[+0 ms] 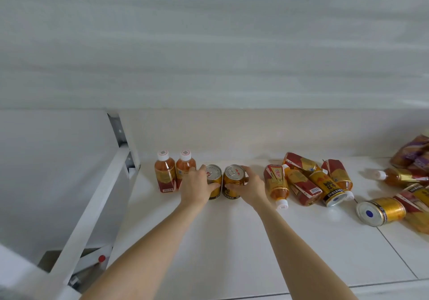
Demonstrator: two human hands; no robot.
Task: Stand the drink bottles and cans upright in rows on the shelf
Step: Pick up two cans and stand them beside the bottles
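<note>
Two tea bottles point(165, 172) with white caps stand upright side by side at the back left of the white shelf point(232, 241). To their right stand two gold cans. My left hand point(197, 184) is wrapped around the left can point(214, 173). My right hand point(249, 187) grips the right can point(232, 179). Both cans are upright and nearly touching. Further right, several bottles point(277, 184) and cans point(329, 188) lie on their sides in a loose pile. Another gold can point(380, 210) lies on its side with its base facing me.
A white metal shelf post point(92, 211) slants along the left end of the shelf. The white back wall point(232, 132) rises just behind the standing drinks. Snack bags point(413, 153) lie at the far right. A shelf panel seam point(399, 253) runs diagonally at the right.
</note>
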